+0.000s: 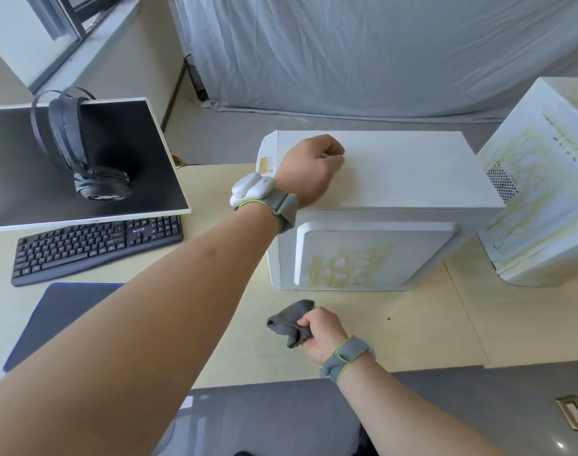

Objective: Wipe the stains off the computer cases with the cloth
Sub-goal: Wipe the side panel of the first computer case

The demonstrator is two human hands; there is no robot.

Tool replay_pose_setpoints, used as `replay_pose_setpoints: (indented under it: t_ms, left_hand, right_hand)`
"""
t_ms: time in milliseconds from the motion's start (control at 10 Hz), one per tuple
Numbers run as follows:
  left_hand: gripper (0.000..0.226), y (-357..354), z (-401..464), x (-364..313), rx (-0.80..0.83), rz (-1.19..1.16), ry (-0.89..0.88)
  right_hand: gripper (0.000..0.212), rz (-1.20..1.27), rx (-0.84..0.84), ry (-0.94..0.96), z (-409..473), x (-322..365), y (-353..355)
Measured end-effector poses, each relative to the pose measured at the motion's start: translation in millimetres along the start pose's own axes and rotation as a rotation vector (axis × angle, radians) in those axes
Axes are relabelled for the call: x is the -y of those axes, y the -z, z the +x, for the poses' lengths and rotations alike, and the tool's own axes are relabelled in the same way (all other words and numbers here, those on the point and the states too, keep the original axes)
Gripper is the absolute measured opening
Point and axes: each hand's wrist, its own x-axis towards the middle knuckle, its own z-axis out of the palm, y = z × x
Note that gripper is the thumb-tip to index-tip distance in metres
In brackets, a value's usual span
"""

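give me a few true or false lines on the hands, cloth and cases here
1. The right hand holds the grey cloth. True.
2. The cloth is pressed on the near case. False: it is held above the desk, in front of the case and apart from it.
3. The left hand rests on top of the near case, fingers curled. True.
4. The near case's side panel is free of stains. False: yellowish stains mark its lower part.
5. The headphones lie on the keyboard. False: they hang over the monitor.
6. The far case also bears yellowish stains. True.
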Motion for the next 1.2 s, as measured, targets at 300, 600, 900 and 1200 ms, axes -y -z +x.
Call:
replay_pose_setpoints:
  t_ms: [300, 600, 900, 1200]
  left_hand:
    - [0.024, -3.0, 4.6, 6.1, -0.003, -0.027, -0.03]
    - [0.033, -5.8, 2.2, 2.4, 0.02, -0.004, -0.043]
    - [0.035, -5.3, 3.6, 2.7, -0.001, -0.09, 0.002]
    - [0.026, -4.6, 2.1, 2.3, 0.023, -0.013, -0.013]
  right_hand:
    - [0.048, 0.174, -0.046, 0.137, 65.1, -8.6, -43.9]
    - [0.013, 0.263, 0.06, 0.086, 77.8, -7.1, -35.9]
    - [0.024, 0.181, -0.182, 0.223, 60.4, 15.2, 11.6]
    - [0.016, 0.39, 0.1, 0.043, 48.2, -0.3, -39.6]
